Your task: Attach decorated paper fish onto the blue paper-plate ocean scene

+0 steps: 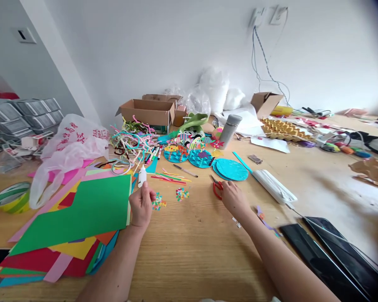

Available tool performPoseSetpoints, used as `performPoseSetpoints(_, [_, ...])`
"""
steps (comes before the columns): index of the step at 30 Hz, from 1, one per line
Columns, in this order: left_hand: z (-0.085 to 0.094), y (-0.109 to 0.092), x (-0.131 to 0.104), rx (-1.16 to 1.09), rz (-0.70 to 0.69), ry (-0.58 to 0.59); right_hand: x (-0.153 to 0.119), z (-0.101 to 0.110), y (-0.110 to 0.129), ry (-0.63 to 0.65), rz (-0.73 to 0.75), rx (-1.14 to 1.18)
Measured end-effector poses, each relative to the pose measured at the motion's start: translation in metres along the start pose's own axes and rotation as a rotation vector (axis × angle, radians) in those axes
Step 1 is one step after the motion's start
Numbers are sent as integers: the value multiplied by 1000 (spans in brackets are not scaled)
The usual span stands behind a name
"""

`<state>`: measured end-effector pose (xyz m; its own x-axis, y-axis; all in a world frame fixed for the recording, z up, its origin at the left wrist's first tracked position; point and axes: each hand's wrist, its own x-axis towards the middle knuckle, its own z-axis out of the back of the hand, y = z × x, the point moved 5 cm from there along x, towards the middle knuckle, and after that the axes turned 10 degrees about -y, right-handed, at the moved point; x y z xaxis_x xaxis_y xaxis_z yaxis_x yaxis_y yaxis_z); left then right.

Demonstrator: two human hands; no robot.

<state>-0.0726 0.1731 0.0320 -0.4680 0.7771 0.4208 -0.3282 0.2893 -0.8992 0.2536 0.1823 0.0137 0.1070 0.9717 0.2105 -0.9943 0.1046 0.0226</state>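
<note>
Both bare hands were over a light wood-grain tabletop [189, 256], forearms reaching in from the near edge. Left hand [140, 204]: fingers curled, thumb pressed against them, directly in front of a small white plastic bottle with a narrow nozzle [142, 176]; could not tell whether it gripped the bottle or only overlapped it in view. Right hand [234, 196]: fingers bent and lowered at the red-handled scissors [217, 191], which lay blades pointing away; could not tell if the grip was closed on them. Two small piles of multicoloured paper bits lay between the hands, the nearer pile [159, 202] just beside the left fingers, the other [182, 193] farther right. Beyond these: thin coloured paper strips [170, 179] and a slim dark-and-grey pen [185, 170]. Plain turquoise discs [236, 170], overlapping, lay just past the scissors. Left of the left hand, a loose stack of coloured paper sheets [103, 197], green uppermost. Right of the right hand, a long white power strip [274, 186].
</note>
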Motion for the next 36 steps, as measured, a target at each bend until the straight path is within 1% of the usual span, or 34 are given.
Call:
performPoseSetpoints(2, [0,0,0,15,3,9,-1,1,11,7,-11,21])
performPoseSetpoints(5, [0,3,-1,15,17,7,-3,10,36,-5,33,68])
performPoseSetpoints(7, [0,5,0,9,19,5,-8,23,44,-45,65,177])
performPoseSetpoints(8, [0,6,0,6,17,4,-12,30,42,-77,66,275])
performPoseSetpoints(10, [0,7,0,1,18,0,-22,46,25,-157,17,517])
performPoseSetpoints(12, [0,7,0,-10,34,-2,-37,60,-8,-238,-103,728])
performPoseSetpoints(14, [-1,5,-1,-22,45,6,-56,70,-46,-337,-220,845])
performPoseSetpoints(16, [-1,2,-2,-18,34,19,-76,76,-75,-402,-292,807])
performPoseSetpoints(17, [-2,1,-2,-9,24,25,-86,76,-84,-405,-292,744])
performPoseSetpoints(19, [-2,0,-2,7,12,35,-104,72,-87,-385,-230,576])
performPoseSetpoints(21, [-2,0,-2,16,12,38,-118,63,-78,-369,-134,416])
performPoseSetpoints(24, [-3,1,-3,26,25,40,-131,40,-58,-318,-16,229])
performPoseSetpoints(26, [-4,2,-3,30,32,40,-131,25,-49,-257,6,126])
performPoseSetpoints(28, [-5,2,-4,35,29,45,-128,15,-46,-225,-31,40])
performPoseSetpoints(30, [-6,0,-4,41,18,50,-126,12,-47,-204,-79,-22])
performPoseSetpoints(32, [-6,0,-4,39,10,52,-129,12,-44,-170,-86,-58])
performPoseSetpoints(34, [-6,0,-3,26,12,49,-138,14,-37,-140,-46,-58])
performPoseSetpoints(36, [-5,1,-3,21,14,47,-151,18,-29,-136,6,-21])
